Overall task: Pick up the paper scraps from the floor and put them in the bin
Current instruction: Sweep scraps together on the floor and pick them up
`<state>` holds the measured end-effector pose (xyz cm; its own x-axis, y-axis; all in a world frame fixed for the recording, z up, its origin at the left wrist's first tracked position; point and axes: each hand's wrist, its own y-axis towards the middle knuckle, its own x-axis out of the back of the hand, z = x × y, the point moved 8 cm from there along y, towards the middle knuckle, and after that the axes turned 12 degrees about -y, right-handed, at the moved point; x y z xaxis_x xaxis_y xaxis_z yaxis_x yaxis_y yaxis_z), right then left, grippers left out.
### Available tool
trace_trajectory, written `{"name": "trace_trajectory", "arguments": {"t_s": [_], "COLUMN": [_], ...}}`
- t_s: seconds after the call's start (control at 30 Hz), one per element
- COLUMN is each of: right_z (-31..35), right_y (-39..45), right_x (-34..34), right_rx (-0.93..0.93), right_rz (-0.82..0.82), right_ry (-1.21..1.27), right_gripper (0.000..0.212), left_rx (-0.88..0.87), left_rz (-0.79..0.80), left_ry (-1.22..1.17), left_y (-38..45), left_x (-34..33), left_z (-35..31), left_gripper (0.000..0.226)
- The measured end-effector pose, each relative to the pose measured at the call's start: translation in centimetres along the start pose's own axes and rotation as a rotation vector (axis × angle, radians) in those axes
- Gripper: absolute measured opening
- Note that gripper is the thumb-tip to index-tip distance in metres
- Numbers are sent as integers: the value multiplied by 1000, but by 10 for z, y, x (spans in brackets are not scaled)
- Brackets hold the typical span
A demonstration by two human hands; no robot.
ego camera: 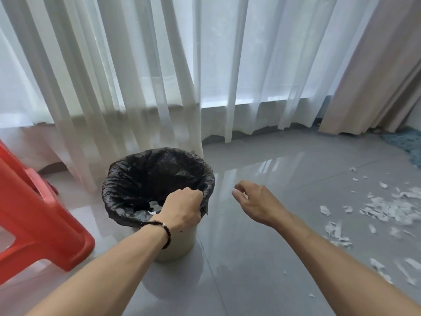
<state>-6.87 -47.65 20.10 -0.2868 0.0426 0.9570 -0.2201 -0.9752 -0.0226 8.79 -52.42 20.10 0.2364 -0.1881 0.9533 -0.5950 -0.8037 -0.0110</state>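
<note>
Left hand (182, 207) gripping black-lined bin (182, 242) rim, right hand (257, 201) loose, empty, torn white paper scraps (387, 208) scattered

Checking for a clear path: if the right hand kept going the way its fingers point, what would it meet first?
The right hand points up-left, towards the bin. Its black liner at the near rim would likely come first, though depth is hard to judge.
</note>
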Motion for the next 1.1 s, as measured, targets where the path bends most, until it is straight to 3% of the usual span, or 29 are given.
{"name": "trace_trajectory", "arguments": {"t_s": [0.13,0.4,0.5,0.6,0.67,0.8,1.0,1.1], "right_z": [-23,-100,-123,-142,-158,-204,-259,-271], "right_y": [-18,-76,-100,-131,-156,-219,-332,-364], "right_x": [1,15,19,19,11,-28,-155,-203], "right_rx": [21,-68,-108,-142,-165,-263,-492,-518], "right_rz": [6,-48,-86,-123,-116,-42,42,77], "right_ry": [-125,-391,-446,-456,-478,-440,-330,-304], "right_gripper": [41,41,42,44,46,52,79,89], "left_rx": [-141,-371,-441,-702,-850,-901,-831,-851], "left_rz": [39,83,-6,-236,-282,-102,308,407], "left_ry": [-17,21,20,4,-58,-183,-121,-85], "left_y": [4,20,18,-6,-27,-61,-110,-130], "left_x": [-14,-56,-55,-46,-58,-137,-299,-341], "left_z": [-44,-138,-162,-201,-230,-263,-261,-262], "left_gripper": [25,16,7,46,54,57,70,79]}}
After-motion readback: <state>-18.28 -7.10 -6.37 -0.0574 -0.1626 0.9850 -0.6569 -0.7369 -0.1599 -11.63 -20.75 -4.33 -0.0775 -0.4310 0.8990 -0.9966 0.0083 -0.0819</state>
